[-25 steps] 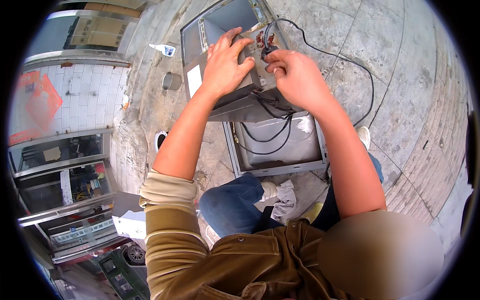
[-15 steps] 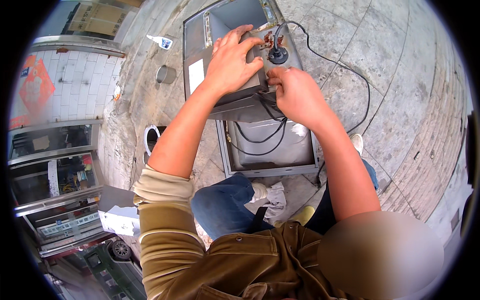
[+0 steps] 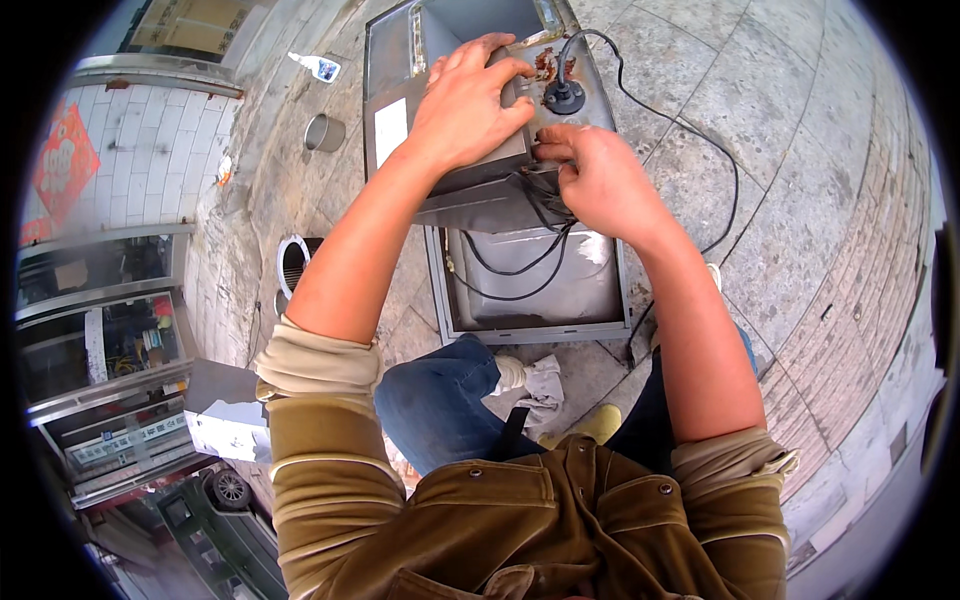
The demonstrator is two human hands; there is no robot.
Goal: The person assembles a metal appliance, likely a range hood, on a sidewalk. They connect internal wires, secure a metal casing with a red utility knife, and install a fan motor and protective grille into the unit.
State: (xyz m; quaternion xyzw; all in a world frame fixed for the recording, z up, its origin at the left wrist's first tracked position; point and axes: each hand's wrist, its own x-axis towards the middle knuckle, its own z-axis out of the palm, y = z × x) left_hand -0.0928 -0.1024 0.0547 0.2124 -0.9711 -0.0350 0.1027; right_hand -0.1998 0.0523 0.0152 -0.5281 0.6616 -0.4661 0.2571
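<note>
A grey metal appliance housing (image 3: 590, 70), worn and rusty in places, lies on the paving in front of me. My left hand (image 3: 465, 108) rests with fingers spread over a dark metal box (image 3: 486, 178) on it that carries a white label (image 3: 391, 131). Beside the box's right edge, my right hand (image 3: 603, 183) has its fingers drawn together. Whatever they pinch is hidden. Black wires (image 3: 512, 299) hang below that hand over a shallow grey metal tray section (image 3: 590, 290). A black power cord (image 3: 737, 170) runs from a round black fitting (image 3: 564, 97) near my right fingers.
Left of the housing are a metal cup (image 3: 324, 133), a white bottle (image 3: 317, 67) and a round slotted metal drum (image 3: 293, 264). A pale cloth (image 3: 543, 388) lies between my feet. Further left stand a shopfront (image 3: 100, 270) and a dark vehicle (image 3: 215, 530).
The view has shifted slightly, so the housing sits a little higher in the picture. My left hand stays on the box, and my right fingers remain at its edge.
</note>
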